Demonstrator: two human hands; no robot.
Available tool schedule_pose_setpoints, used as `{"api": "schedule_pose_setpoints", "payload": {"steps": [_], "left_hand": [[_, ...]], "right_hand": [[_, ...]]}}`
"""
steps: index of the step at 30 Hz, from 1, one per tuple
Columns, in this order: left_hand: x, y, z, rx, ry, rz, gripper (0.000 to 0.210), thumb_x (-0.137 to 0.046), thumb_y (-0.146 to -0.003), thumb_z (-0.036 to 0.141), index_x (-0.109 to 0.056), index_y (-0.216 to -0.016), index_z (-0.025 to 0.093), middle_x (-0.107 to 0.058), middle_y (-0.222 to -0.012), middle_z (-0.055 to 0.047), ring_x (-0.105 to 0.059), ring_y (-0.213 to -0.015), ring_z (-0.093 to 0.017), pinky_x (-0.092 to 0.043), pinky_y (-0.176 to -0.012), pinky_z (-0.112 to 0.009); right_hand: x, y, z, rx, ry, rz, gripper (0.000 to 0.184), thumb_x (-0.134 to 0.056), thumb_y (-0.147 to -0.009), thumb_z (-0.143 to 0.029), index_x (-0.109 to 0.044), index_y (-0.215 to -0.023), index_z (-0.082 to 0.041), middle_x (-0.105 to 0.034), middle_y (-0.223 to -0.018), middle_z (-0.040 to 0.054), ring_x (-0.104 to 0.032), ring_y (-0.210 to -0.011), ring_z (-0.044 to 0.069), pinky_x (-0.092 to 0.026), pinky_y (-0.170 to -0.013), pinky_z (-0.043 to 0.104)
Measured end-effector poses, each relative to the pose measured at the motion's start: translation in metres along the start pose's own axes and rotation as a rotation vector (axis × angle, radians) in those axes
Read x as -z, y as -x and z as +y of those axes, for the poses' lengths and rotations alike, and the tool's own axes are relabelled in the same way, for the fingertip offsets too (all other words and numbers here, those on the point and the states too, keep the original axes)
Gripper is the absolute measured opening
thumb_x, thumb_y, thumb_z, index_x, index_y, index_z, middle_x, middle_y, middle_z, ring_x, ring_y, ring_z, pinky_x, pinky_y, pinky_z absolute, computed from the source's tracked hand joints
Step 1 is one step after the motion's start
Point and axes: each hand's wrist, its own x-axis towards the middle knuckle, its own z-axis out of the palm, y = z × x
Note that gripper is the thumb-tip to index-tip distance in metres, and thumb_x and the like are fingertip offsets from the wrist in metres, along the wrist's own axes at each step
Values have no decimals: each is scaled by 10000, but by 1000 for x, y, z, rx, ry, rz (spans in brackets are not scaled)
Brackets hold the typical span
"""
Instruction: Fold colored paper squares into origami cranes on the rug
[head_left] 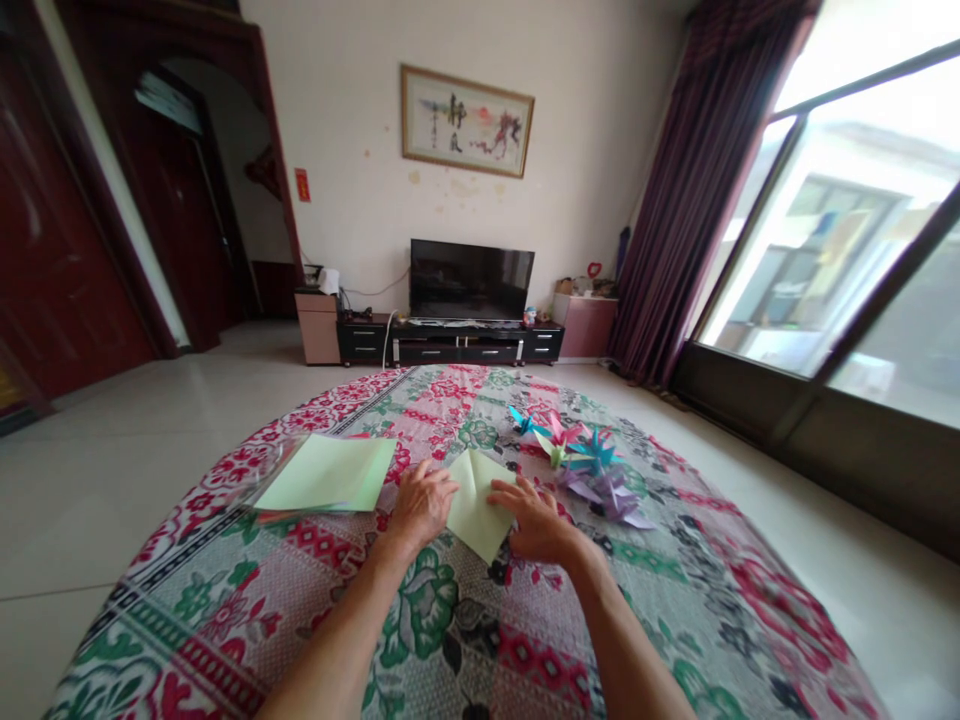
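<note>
A pale green sheet of origami paper (478,515) lies on the patterned tablecloth in front of me, turned corner towards me, with a crease running down from its top. My left hand (424,502) is at the sheet's left corner, fingers bent and close together on its edge; its thumb is hidden. Across the right side of the paper, the fingers of my right hand (531,515) lie stretched out and slightly apart. Beyond my right hand sit several folded paper cranes: blue (597,452), pink (561,432), pale green (556,452) and purple (611,495).
A stack of coloured paper (326,475), pale green on top, lies left of my left hand. The round table carries a red, green and grey floral tablecloth (300,600). Past its far edge stand a television (471,280) and a low black cabinet (457,345).
</note>
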Motion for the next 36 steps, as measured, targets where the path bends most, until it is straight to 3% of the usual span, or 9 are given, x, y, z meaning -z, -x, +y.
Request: {"api": "schedule_pose_setpoints", "payload": {"steps": [5, 9, 15, 18, 25, 27, 30, 33, 36], "left_hand": [[-9, -2, -9, -41, 61, -7, 283, -435, -833, 153, -693, -928, 218, -668, -961, -42, -538, -944, -183, -378, -952, -358], [-11, -2, -11, -23, 75, 3, 277, -437, -831, 144, -689, -930, 205, -666, -961, -46, -541, -945, -176, -404, -922, -333], [5, -2, 6, 33, -10, 21, 217, -476, -829, 215, -692, -841, 228, -660, -983, -52, -482, -1101, -233, -352, -955, -414], [17, -5, 16, -20, 47, 54, 241, -465, -851, 316, -688, -907, 245, -658, -1062, -52, -453, -1174, -262, -293, -990, -484], [18, -4, 21, -137, 272, -183, 331, -608, -721, 352, -660, -1017, 212, -639, -1134, -68, -553, -1084, -220, -377, -966, -376], [16, -3, 22, -151, 287, -213, 302, -615, -693, 270, -669, -981, 198, -632, -1140, -72, -546, -1093, -218, -404, -937, -327], [18, -4, 23, -116, 304, -227, 193, -518, -735, 177, -683, -835, 185, -684, -955, -62, -604, -943, -186, -443, -821, -263], [24, -5, 26, 16, 298, -275, 220, -460, -788, 227, -660, -711, 176, -659, -667, -33, -598, -653, -159, -423, -606, -236], [27, -6, 29, 103, 317, -266, 246, -436, -812, 266, -663, -777, 176, -645, -627, -22, -573, -593, -150, -390, -563, -231]], "right_hand": [[0, -1, -1, 23, -19, 98, 701, -504, -607, -101, -460, -1266, -336, -307, -1460, -16, -80, -1358, 332, -93, -985, 631], [-2, -1, -8, 94, -23, 159, 619, -436, -647, -78, -538, -1175, -384, -370, -1421, -73, -54, -1360, 332, -35, -959, 668], [-2, 5, -8, 78, -24, 199, 427, -428, -704, -142, -658, -979, -375, -574, -1239, -77, -193, -1328, 314, -36, -985, 600], [1, 6, -9, 69, -49, 258, 350, -438, -750, -192, -670, -954, -356, -618, -1179, -55, -261, -1302, 310, -75, -986, 570], [4, 4, -7, 30, -80, 291, 300, -434, -805, -213, -675, -959, -302, -692, -995, 11, -396, -1225, 279, -175, -967, 498], [6, 3, -5, 33, -59, 297, 262, -437, -800, -209, -689, -856, -254, -697, -899, 27, -474, -1141, 260, -233, -940, 442], [13, 4, -5, 13, -55, 296, 233, -455, -785, -225, -650, -664, -180, -654, -720, 28, -576, -805, 180, -341, -775, 299], [21, 5, -7, 2, -107, 241, 252, -449, -781, -233, -592, -589, -154, -539, -540, -6, -456, -533, 100, -289, -544, 214], [24, 4, -8, -10, -122, 252, 224, -452, -774, -224, -582, -607, -150, -488, -501, -20, -390, -490, 85, -235, -492, 213]]}}
